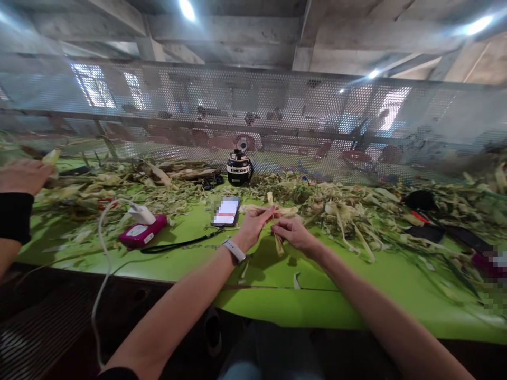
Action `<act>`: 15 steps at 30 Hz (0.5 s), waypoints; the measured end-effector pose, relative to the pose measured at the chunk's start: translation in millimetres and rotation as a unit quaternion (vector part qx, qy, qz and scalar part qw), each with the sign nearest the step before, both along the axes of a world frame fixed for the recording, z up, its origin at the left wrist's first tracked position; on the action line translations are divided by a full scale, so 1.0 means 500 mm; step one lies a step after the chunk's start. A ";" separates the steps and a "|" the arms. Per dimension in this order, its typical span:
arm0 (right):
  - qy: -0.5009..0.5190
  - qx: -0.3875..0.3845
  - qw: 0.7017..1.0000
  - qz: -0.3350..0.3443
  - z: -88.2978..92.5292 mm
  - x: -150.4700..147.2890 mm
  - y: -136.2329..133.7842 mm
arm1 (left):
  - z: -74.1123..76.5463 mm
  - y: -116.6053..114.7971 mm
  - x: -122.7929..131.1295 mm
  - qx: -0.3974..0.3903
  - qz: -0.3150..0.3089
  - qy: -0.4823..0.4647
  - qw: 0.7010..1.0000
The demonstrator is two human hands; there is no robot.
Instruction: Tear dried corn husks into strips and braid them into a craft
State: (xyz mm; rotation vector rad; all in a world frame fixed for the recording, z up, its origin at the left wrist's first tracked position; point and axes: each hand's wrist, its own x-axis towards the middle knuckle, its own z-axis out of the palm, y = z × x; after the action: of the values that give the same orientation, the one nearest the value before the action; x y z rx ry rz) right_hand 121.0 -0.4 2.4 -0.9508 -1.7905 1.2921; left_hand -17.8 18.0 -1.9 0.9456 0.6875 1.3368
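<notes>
Both of my hands meet over the green table top point(190, 264), just past its middle. My left hand point(253, 224), a white band on its wrist, is closed in a pinch on a pale strip of corn husk point(277, 232). My right hand point(291, 232) is closed on the same strip, which hangs down between the two hands. More husk leaves point(277, 210) lie right behind my fingers.
A phone point(226, 210) lies just left of my hands. A pink power bank point(141, 232) with a white plug and cable sits further left. A black jug point(239, 169) stands by the perforated metal screen point(277, 111). Husk litter covers the back. Another person's hand point(21, 177) reaches in at far left.
</notes>
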 end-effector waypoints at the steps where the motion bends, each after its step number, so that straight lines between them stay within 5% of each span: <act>1: 0.002 0.000 1.000 -0.002 0.000 -0.001 -0.001 | -0.002 0.001 0.000 -0.007 -0.008 -0.004 1.000; 5: 0.000 -0.055 0.998 -0.028 -0.001 0.000 0.000 | -0.004 0.004 -0.002 -0.016 -0.018 -0.003 1.000; 10: 0.117 -0.164 0.967 -0.159 -0.002 0.013 0.009 | -0.001 -0.004 -0.001 0.031 -0.010 0.063 0.997; 15: 0.110 -0.062 0.978 -0.164 -0.004 0.018 0.014 | -0.005 -0.002 -0.006 0.065 -0.001 0.149 0.987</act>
State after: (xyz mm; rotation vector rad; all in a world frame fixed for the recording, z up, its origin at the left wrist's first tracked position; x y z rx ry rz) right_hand 129.9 6.6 0.3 -1.0736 -1.3333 1.2517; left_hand -20.6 17.2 -4.5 1.2682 0.8326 1.2622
